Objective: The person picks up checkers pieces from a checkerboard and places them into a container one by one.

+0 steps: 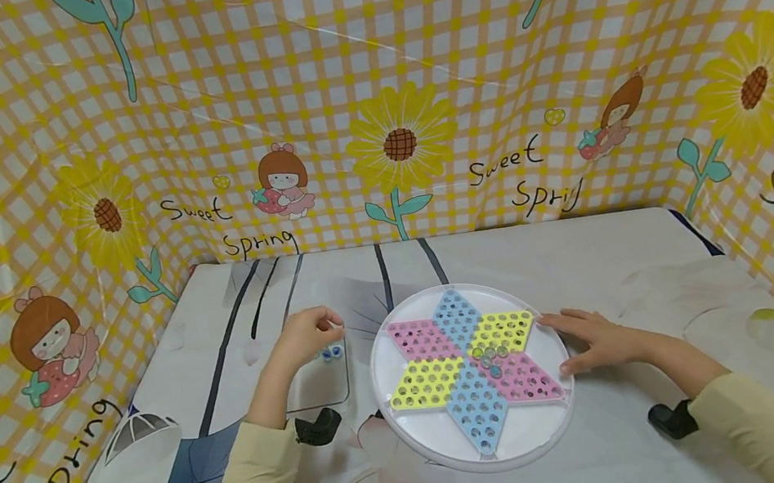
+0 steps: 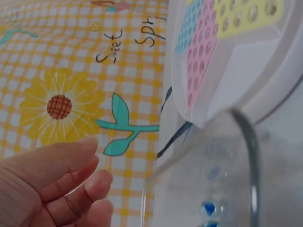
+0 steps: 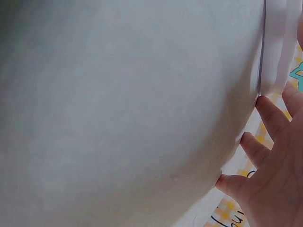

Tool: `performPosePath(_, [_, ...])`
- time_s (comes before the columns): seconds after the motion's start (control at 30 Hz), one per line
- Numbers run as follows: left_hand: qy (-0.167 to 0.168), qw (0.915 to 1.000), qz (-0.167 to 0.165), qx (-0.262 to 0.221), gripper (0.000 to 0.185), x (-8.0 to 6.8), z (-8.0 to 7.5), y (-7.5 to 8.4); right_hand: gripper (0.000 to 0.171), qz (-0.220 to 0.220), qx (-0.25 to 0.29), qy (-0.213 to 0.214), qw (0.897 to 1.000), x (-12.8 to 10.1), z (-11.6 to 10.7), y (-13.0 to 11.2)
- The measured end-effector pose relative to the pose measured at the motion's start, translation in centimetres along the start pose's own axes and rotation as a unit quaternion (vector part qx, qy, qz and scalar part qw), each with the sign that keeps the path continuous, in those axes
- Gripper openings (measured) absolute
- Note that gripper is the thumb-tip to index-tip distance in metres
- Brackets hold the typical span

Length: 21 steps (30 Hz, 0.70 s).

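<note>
My left hand (image 1: 310,337) is over the far side of a clear rectangular box (image 1: 317,387), its fingers loosely bent. In the left wrist view no object shows between thumb and fingers (image 2: 97,183). Several blue-and-clear marbles (image 2: 208,208) lie in the box. To its right is a round white Chinese checkers board (image 1: 422,439) with a pink, yellow and light-blue star of holes. A few marbles (image 1: 489,353) sit together near the star's middle. My right hand (image 1: 601,339) rests at the board's right rim, its spread fingertips touching the edge.
A white floral cloth (image 1: 559,250) covers the table. Behind and at both sides rises a yellow checked curtain (image 1: 359,39) with sunflowers. Black wrist bands (image 1: 318,427) show below both sleeves.
</note>
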<state>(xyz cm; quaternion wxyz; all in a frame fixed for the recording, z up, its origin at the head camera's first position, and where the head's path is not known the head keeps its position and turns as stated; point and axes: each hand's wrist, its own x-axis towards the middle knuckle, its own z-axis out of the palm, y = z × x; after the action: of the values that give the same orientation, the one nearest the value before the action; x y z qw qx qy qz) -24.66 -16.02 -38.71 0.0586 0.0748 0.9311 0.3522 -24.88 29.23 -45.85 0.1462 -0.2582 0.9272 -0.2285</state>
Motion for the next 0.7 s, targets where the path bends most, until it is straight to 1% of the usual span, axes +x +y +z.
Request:
performPosePath(0.1, [0.0,1.0,0.009,0.0,0.017,0.3,0.7,0.7,0.08,0.002,-0.002,0.0,1.0,0.0,0.0,0.0])
performPosePath(0.2, [-0.003,0.9998,0.019,-0.01,0.018,0.6,1.4,1.4,0.08,0.005,-0.002,-0.002,1.0,0.1,0.0,0.0])
performPosePath(0.33, [-0.01,0.9988,0.041,-0.025,0.018,1.1,2.5,2.2,0.08,0.006,0.0,-0.004,1.0,0.1,0.0,0.0])
performPosePath(0.47, [-0.025,0.9972,0.065,-0.027,0.019,1.5,3.5,3.1,0.081,0.003,0.002,-0.003,1.0,0.1,0.0,0.0])
performPosePath(0.57, [-0.041,0.9956,0.082,-0.017,0.019,1.8,4.3,3.7,0.08,-0.006,0.003,-0.001,1.0,0.1,0.0,0.0])
performPosePath(0.7, [-0.064,0.9935,0.094,-0.005,0.022,2.0,5.3,4.5,0.08,-0.007,0.005,-0.002,1.0,0.1,0.0,0.0])
